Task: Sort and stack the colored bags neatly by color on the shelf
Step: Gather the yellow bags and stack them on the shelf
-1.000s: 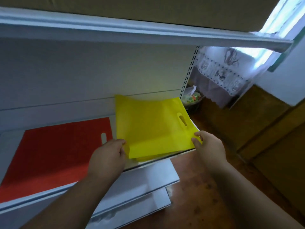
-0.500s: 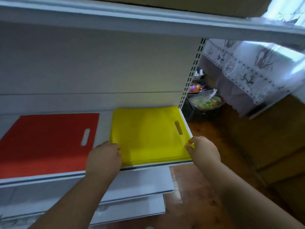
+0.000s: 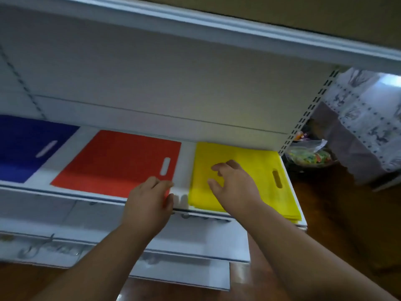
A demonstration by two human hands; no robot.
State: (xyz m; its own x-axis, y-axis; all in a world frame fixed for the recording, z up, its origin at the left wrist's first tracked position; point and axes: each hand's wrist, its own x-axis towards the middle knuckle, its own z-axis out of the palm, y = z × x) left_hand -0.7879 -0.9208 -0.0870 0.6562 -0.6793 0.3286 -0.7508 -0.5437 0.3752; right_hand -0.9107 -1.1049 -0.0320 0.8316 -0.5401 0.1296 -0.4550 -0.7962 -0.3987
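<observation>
A white shelf [image 3: 184, 170] holds three flat bag stacks: red bags [image 3: 117, 161] in the middle, blue bags [image 3: 23, 146] to their left, yellow bags [image 3: 256, 170] to their right. The left hand [image 3: 149, 203] touches the red stack's near right corner. The right hand [image 3: 234, 185], fingers loosely spread, is over the yellow stack.

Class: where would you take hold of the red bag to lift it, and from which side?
Probably at the red bag handle slot on its right end, coming from the open shelf front. The bag lies flat, so only the cut-out and edges offer a pinch.
</observation>
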